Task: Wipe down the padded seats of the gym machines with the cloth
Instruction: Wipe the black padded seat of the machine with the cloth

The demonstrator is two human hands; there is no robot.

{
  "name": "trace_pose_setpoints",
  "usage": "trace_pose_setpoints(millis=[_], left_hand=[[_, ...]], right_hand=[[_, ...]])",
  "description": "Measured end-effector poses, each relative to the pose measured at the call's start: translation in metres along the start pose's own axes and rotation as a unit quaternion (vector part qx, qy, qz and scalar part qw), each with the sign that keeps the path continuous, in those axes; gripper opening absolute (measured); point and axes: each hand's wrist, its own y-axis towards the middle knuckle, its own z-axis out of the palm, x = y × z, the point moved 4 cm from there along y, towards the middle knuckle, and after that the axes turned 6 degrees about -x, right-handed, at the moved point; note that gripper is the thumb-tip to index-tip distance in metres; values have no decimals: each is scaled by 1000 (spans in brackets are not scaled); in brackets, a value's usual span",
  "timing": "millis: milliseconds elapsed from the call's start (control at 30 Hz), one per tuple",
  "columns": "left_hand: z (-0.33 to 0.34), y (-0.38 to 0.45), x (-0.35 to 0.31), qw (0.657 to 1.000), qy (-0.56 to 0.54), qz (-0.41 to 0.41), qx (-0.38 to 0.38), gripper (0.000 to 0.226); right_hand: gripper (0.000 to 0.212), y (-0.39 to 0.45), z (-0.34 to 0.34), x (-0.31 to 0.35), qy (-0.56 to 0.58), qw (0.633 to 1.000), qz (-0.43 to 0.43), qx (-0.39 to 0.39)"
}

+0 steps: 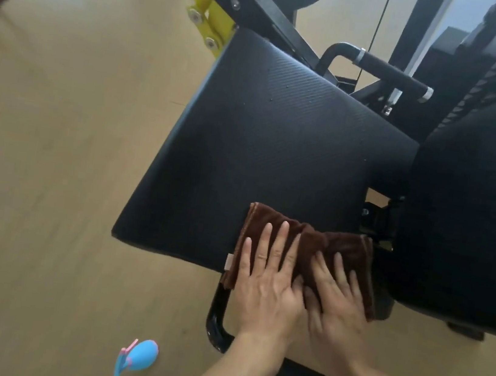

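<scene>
Pressing flat on the cloth (311, 247), both hands lie side by side at the seat's (265, 145) near edge, at about 5 o'clock on the pad. The left hand (268, 280) has its fingers (278, 243) spread open and straight, palm down on the cloth's left half. The right hand (336, 299) also lies palm down with fingers (340, 271) open and spread, covering the right half; neither hand grips the cloth. The brown cloth is folded, bunched slightly in the middle between the hands, and its near edge hangs over the seat's edge, with a small pale tag (229, 262) at its left corner. The seat is black and ribbed, tilted in the view. At 3 o'clock a second black pad (471, 219) stands just beside the seat. At 12 o'clock a black handle (393, 73) shows behind the seat, and at 11 o'clock a yellow bracket (207, 24) is bolted to the black frame. On the wooden floor (57, 129), at 7 o'clock, lies a blue and pink spray bottle (136, 358), well apart from the seat.
</scene>
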Motion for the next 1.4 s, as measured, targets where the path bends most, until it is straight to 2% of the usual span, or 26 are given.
trace_pose_setpoints(millis=[167,300,367,467,633,867,1000,1200,1400], left_hand=[[-42,2,84,997,52,-59,-24,66],[-74,5,151,993,71,-91,-13,70],[-83,17,172,990,47,-135,12,71],[-91,55,187,980,-26,-193,35,66],[-98,129,192,967,-128,-218,32,59],[-90,201,197,956,-187,-225,7,52],[-90,243,186,957,-160,-241,-10,51],[-91,307,141,957,-27,-289,-25,58],[-90,346,120,970,52,-235,23,66]], right_hand=[[56,42,31,68,-3,990,-115,75],[57,74,45,128,-3,970,-197,141],[58,93,49,152,-8,966,-212,146],[58,126,55,173,-1,974,-181,137],[58,189,57,180,11,979,-152,139],[56,262,48,169,35,975,-186,112],[55,311,40,157,31,973,-207,99],[54,374,20,129,33,970,-213,111],[54,402,3,100,21,971,-214,102]])
